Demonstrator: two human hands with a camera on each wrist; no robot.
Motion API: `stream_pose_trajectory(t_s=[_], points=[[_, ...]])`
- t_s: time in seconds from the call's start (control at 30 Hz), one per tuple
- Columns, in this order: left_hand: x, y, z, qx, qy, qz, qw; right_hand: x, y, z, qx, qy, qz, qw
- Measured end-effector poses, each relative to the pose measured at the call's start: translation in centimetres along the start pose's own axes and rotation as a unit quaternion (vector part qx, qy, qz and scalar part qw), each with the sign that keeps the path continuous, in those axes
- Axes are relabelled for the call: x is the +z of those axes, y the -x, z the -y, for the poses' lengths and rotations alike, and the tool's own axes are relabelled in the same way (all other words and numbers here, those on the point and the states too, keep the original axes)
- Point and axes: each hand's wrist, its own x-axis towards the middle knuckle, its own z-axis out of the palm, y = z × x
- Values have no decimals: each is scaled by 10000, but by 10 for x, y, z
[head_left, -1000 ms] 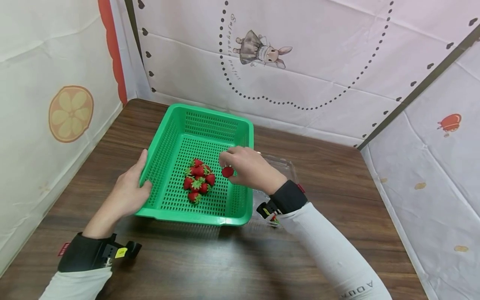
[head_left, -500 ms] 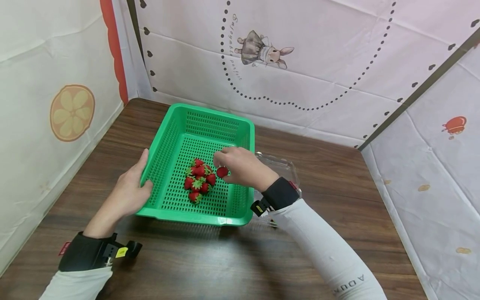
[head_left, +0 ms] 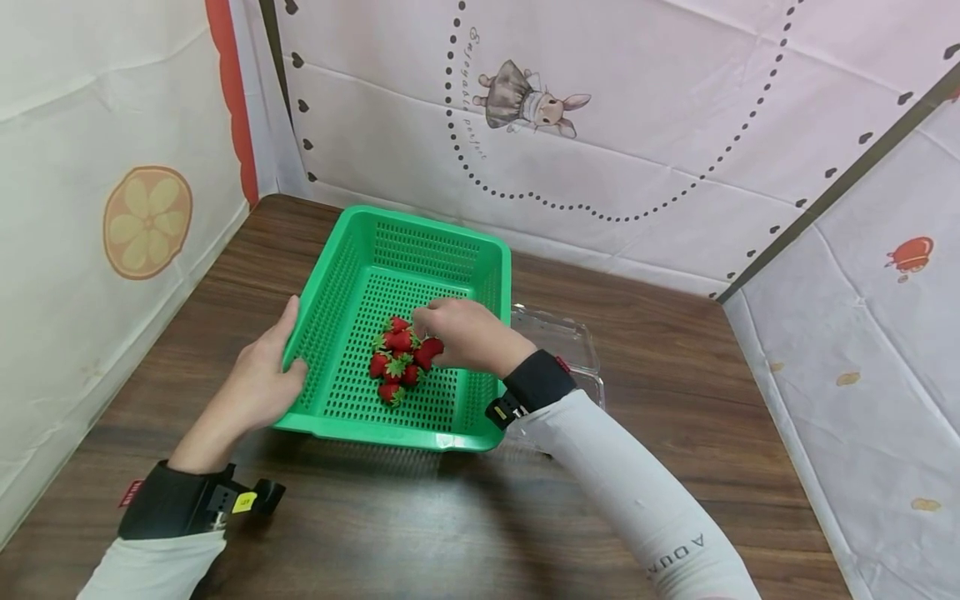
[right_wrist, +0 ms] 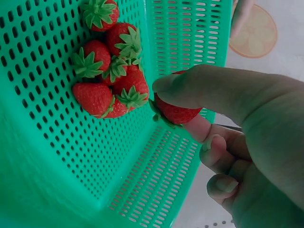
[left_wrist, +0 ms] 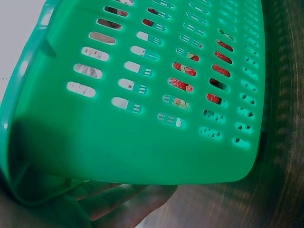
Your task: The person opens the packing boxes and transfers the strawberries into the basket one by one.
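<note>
My right hand [head_left: 468, 335] pinches a red strawberry [right_wrist: 178, 111] between thumb and fingers, over the inside of a green perforated plastic basket [head_left: 405, 438]. In the right wrist view the strawberry's leafy cap points toward several other strawberries [right_wrist: 95, 97], which lie clustered on the basket floor. My left hand [head_left: 258, 383] grips the basket's left side, thumb at the rim. Seen from the left wrist, its fingers [left_wrist: 128, 204] show at the edge of the green wall, and red fruit appears through the slots.
A clear plastic container [head_left: 558, 337] with a lid stands right of the basket, partly behind the right forearm. Both stand on a dark wooden table [head_left: 660, 358]. Printed white cloth walls [head_left: 637, 108] enclose it at the back and sides.
My right hand has moved left and slightly down with the strawberry, closer to the cluster. The left hand and basket have stayed in place.
</note>
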Motion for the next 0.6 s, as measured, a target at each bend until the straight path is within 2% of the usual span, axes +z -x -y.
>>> stream_pose_trajectory(t_s=[0.23, 0.6], points=[[0, -1, 1, -47, -14, 14, 10000, 11, -12, 4, 47, -150, 329, 9993], [0, 0, 2, -13, 23, -5, 10000, 18, -22, 9, -32, -17, 447, 9990]])
